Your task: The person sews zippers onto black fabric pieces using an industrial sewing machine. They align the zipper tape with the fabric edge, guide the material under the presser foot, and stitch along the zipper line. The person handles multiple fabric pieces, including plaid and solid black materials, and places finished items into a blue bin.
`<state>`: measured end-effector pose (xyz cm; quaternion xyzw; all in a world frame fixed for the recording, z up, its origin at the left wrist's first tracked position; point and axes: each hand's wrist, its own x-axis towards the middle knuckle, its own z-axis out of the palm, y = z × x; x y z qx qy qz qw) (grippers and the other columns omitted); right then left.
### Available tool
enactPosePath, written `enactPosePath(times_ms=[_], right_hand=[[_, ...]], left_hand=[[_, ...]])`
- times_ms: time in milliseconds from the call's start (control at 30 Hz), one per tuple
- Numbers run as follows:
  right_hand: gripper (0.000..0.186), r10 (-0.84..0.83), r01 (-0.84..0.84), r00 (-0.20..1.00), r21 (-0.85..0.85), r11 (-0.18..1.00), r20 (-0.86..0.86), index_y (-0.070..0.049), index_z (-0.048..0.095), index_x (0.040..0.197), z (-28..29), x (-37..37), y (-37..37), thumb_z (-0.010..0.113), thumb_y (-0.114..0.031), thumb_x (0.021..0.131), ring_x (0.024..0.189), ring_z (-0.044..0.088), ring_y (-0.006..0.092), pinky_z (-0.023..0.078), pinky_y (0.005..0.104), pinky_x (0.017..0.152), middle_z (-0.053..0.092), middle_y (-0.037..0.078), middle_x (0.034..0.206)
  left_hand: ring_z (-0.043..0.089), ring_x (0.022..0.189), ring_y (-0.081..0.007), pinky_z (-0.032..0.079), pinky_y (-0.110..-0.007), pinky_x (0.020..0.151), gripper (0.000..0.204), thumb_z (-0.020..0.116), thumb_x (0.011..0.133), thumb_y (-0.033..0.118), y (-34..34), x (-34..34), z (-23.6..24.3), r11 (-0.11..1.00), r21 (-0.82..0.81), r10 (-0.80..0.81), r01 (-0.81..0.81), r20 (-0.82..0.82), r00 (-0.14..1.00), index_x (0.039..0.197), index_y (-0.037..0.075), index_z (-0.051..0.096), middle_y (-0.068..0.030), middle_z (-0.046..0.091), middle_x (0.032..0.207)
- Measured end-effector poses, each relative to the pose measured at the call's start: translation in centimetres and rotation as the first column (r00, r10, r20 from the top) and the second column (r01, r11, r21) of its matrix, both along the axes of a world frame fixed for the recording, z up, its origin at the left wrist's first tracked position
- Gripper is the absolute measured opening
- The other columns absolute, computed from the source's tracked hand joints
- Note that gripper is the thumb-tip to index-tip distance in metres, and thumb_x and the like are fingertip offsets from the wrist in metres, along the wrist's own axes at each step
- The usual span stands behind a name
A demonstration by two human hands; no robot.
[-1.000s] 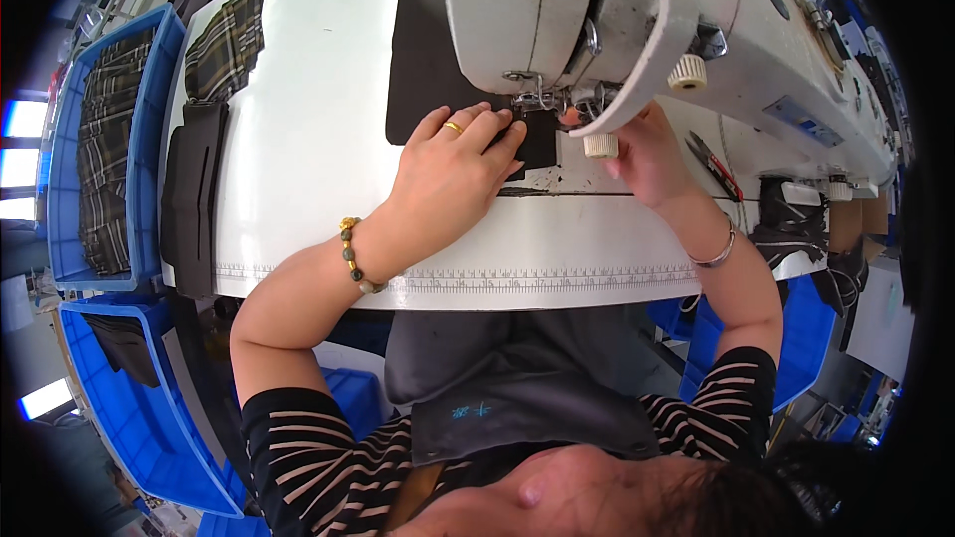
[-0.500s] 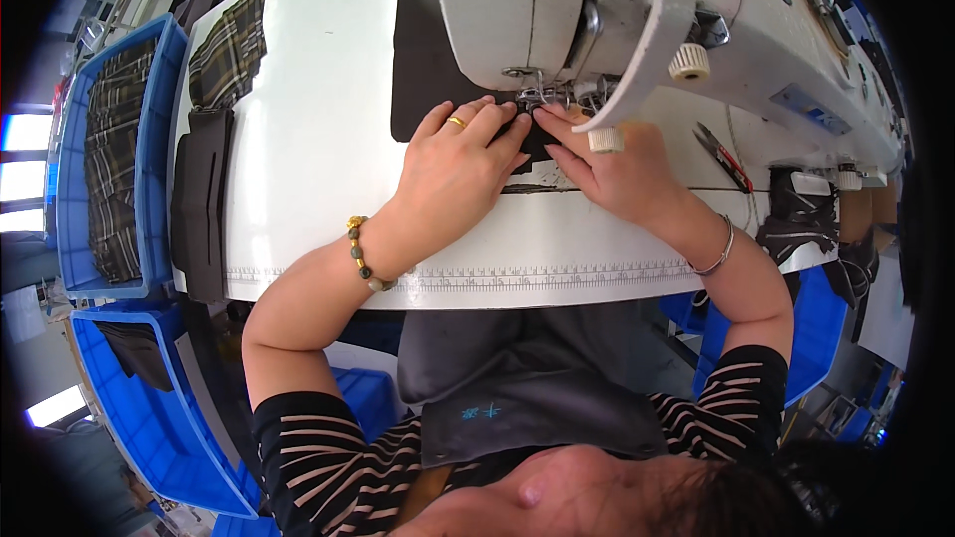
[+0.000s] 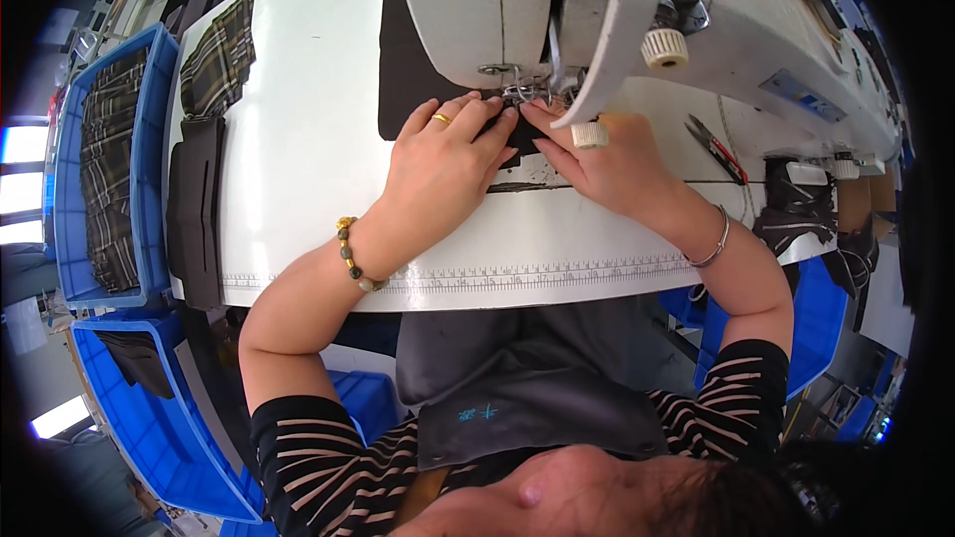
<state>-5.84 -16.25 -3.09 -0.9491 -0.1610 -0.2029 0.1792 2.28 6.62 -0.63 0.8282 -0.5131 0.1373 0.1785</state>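
A dark brown fabric piece (image 3: 408, 65) lies flat under the head of a white sewing machine (image 3: 463, 10). My left hand (image 3: 438, 164) rests on the fabric, its fingers stretched toward the metal presser foot (image 3: 525, 92). On the other side of the foot, my right hand (image 3: 617, 164) presses the cloth with an outstretched index finger, the thumb apart from it. The machine's curved white guard hides part of this hand. Both sets of fingertips are close to the needle area, where a small dark piece shows between the hands; its exact shape is hidden.
Red-and-black thread snips (image 3: 718, 149) lie to the right of my right hand. At left are plaid cloth pieces (image 3: 219, 55), dark folded strips (image 3: 199, 219) and a blue bin (image 3: 159, 169) of plaid fabric. A printed ruler (image 3: 477, 276) runs along the table's front edge.
The whole view has shifted slightly, so the machine and table appear farther left. Both hands keep about the same place on the cloth beside the presser foot.
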Motion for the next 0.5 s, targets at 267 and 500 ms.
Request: enactPosePath(times_ms=[267, 500], right_hand=[[0.021, 0.026, -0.026, 0.999, 0.006, 1.0, 0.034, -0.01, 0.077, 0.104, 0.4, 0.2, 0.1, 0.079, -0.025, 0.09, 0.068, 0.069, 0.0274, 0.053, 0.0406, 0.057, 0.066, 0.006, 0.081], [0.014, 0.077, 0.072, 0.882, -0.294, 0.953, 0.465, -0.008, 0.071, 0.089, 10.8, -5.4, -4.2, 0.082, -0.018, 0.09, 0.067, 0.066, 0.0249, 0.053, 0.0355, 0.058, 0.07, 0.007, 0.087]], left_hand=[[0.067, 0.116, -0.0296, 0.051, -0.042, 0.104, 0.035, 0.078, 0.092, 0.02, -0.1, 0.2, -0.3, 1.0, -0.004, 0.0, 0.0, 0.009, 1.0, 0.126, 0.009, 0.077, -0.0062, 0.072, 0.124], [0.064, 0.129, -0.0266, 0.05, -0.047, 0.107, 0.035, 0.072, 0.097, 0.025, 1.0, -0.1, -0.5, 0.999, 0.025, 0.036, -0.034, -0.06, 0.998, 0.127, 0.007, 0.075, -0.0072, 0.069, 0.129]])
